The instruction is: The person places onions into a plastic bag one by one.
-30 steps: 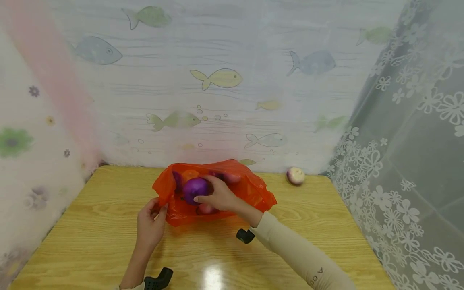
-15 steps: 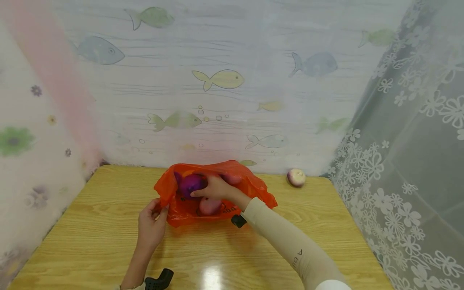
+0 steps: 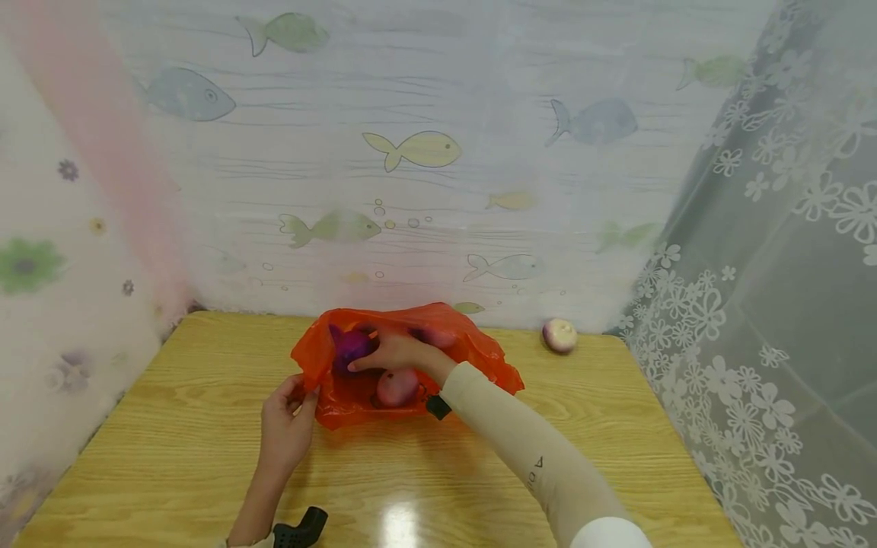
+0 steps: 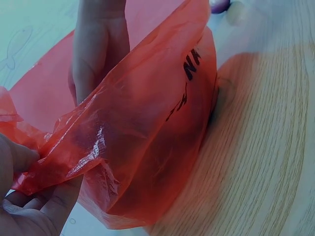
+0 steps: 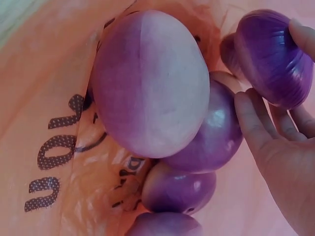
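Note:
A red plastic bag (image 3: 479,365) lies on its side on the table, its mouth facing me. My left hand (image 3: 286,422) pinches the left edge of the mouth between thumb and fingers, as the left wrist view also shows. Inside the bag, my right hand (image 3: 399,352) holds a shiny purple onion (image 5: 273,56), thumb on one side and fingers beneath it. Around it in the bag are a large purple-and-white round vegetable (image 5: 152,83) and several smaller purple ones, among them a round purple one (image 5: 179,189). A pinkish round one (image 3: 398,388) sits near the bag's front edge.
On the wooden table (image 3: 178,426), a white-and-purple round vegetable (image 3: 559,336) rests at the back right. A fish-patterned curtain (image 3: 438,91) hangs right behind the table. Black wrist mounts (image 3: 301,529) stick out beside both wrists.
My right hand has moved the purple onion left and deeper into the bag, uncovering the pinkish one at the front. My left hand keeps its pinch on the bag edge.

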`<state>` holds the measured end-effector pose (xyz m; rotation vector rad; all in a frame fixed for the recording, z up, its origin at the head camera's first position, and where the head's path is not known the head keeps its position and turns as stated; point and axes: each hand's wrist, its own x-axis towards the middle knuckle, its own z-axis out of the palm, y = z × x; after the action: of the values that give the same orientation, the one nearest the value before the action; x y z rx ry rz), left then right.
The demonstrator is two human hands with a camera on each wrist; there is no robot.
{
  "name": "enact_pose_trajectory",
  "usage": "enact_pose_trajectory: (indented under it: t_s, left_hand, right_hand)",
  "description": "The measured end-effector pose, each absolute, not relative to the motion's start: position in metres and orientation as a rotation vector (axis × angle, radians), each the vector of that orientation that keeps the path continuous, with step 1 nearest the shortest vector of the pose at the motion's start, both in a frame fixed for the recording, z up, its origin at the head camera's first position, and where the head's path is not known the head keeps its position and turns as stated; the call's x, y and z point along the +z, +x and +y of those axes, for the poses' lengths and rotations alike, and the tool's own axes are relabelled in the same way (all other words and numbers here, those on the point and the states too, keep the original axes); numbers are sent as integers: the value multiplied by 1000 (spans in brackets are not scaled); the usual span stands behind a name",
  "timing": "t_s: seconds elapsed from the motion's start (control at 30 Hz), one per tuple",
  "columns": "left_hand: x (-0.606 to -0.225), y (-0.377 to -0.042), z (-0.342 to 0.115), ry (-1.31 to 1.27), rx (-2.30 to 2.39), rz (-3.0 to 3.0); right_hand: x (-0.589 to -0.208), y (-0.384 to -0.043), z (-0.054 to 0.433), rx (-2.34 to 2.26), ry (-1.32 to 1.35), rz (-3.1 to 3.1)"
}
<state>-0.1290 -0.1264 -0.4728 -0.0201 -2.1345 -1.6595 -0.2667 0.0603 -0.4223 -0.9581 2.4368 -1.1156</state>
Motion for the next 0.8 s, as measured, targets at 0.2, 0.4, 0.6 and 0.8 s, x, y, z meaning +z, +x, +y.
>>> enact_pose_trajectory:
  t_s: [0.2,0.4,0.6,0.8]
  left_hand:
    - [-473,-129,-126,-26,-1647,-2137]
    - [-473,-129,-125,-19,-1632,-2153]
    - [-471,-128,-124,7,-1640,-2166]
    - [-470,-129,-124,10,-1646,-2150]
  right_hand:
    - [-425,-264,57,-1114,-825,2435]
    - [-429,-265,54,-1157,-905,2454]
    - [-429,-265,57,-1172,-881,2453]
    - [-428,-264,61,-1179,-844,2469]
